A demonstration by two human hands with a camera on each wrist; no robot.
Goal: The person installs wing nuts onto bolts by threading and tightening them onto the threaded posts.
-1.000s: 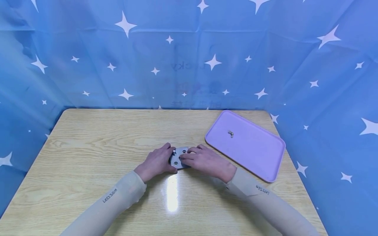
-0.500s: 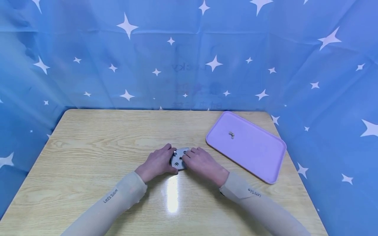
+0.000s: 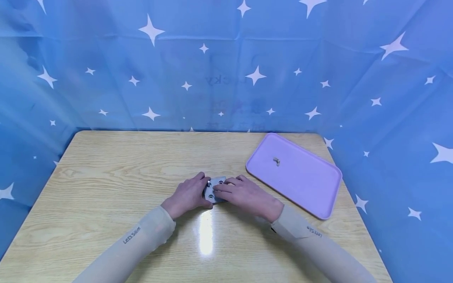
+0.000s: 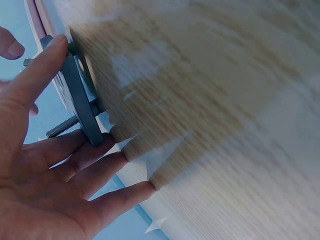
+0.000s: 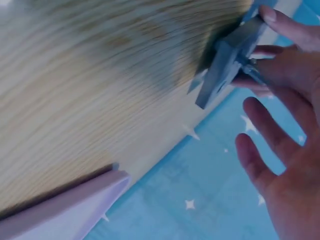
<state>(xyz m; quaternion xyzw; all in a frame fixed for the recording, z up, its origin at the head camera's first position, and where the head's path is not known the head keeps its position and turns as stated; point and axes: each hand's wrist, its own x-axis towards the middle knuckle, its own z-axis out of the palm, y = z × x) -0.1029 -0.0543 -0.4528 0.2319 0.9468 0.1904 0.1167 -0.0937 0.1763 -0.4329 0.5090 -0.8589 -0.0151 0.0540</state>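
Note:
A grey metal plate (image 3: 219, 181) with several round holes sits at mid-table. A threaded bolt (image 4: 62, 127) stands out of its upper face at one corner, and dark stubs show under it in the left wrist view. My left hand (image 3: 188, 195) grips the plate's left side, thumb at the near edge and fingers at the far edge. My right hand (image 3: 249, 196) comes over from the right, fingertips around a second bolt (image 5: 254, 71) near the plate's middle. Its other fingers are spread off the plate in the right wrist view.
A purple tray (image 3: 308, 184) lies slanted at the back right, with small brass-coloured pieces (image 3: 277, 161) in it. The wooden table (image 3: 124, 165) ends at a blue star-patterned curtain (image 3: 226, 59).
My right hand closed inward over the plate half a second ago, then swung back out with its fingers more extended. My left hand and the plate stay in place.

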